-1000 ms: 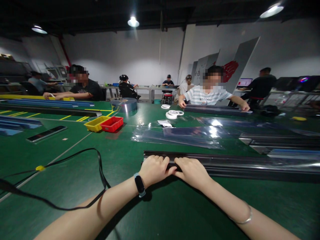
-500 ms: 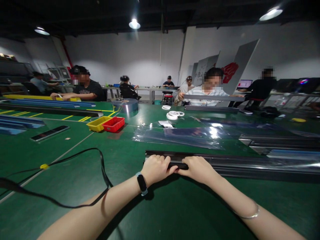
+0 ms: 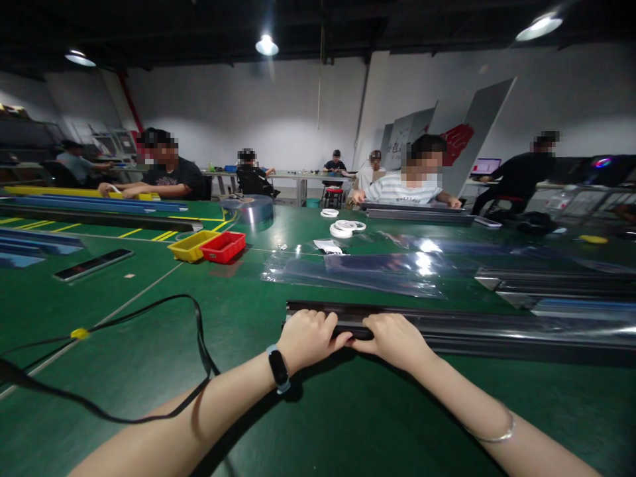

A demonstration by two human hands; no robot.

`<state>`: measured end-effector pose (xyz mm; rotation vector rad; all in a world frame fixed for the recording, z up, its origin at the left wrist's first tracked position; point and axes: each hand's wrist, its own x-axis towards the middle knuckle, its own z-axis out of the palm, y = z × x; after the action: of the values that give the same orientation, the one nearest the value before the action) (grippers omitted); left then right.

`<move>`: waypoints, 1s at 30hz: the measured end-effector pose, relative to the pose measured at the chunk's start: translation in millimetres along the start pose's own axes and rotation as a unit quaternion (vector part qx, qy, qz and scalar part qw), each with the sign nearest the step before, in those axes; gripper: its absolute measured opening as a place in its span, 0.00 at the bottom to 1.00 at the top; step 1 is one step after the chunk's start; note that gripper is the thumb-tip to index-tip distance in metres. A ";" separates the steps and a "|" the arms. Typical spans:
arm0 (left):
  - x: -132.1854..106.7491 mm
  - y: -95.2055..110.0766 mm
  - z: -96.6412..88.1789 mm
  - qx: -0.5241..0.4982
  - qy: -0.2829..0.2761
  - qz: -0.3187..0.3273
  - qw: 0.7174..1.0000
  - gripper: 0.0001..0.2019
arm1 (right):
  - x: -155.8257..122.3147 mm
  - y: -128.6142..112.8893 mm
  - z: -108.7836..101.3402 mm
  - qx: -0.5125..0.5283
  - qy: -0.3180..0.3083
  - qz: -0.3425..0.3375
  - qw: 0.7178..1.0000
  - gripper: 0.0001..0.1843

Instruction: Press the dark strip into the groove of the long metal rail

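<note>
A long black profile strip [image 3: 477, 328] lies across the green table in front of me, its left end by my left hand and its right end running out of view. My left hand [image 3: 309, 338], with a fitness band at the wrist, is closed around the strip near that end. Close beside it, my right hand [image 3: 395, 338] grips the same strip, fingers over the top and thumb on the near side. The two thumbs almost meet at the strip's front edge. Clear plastic sleeves [image 3: 382, 271] lie just beyond the strip.
More dark profiles [image 3: 527, 288] lie at the right. Yellow [image 3: 193, 246] and red bins [image 3: 223, 247], a phone [image 3: 94, 264] and a black strap [image 3: 199, 331] are to the left. White tape rings [image 3: 342, 228] lie farther back. Across the table a person [image 3: 412, 185] handles another dark strip.
My hands keep their hold on the strip, almost unmoved. The person across the table has lowered a strip to the tabletop.
</note>
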<state>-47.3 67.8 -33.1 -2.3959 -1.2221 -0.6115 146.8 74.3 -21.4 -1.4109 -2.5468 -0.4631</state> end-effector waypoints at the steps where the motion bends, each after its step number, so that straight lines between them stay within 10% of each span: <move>1: 0.1 0.1 0.0 0.000 -0.002 -0.001 1.000 0.21 | 0.0 0.3 0.2 -0.001 -0.001 -0.001 1.000 0.23; 30: 0.0 -0.9 0.0 0.004 -0.011 0.008 1.000 0.20 | 0.2 -0.3 -1.9 0.047 -0.010 0.002 0.999 0.20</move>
<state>-48.0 68.2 -33.0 -2.4107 -1.2108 -0.5756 146.5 73.6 -19.7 -1.3950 -2.5444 -0.3266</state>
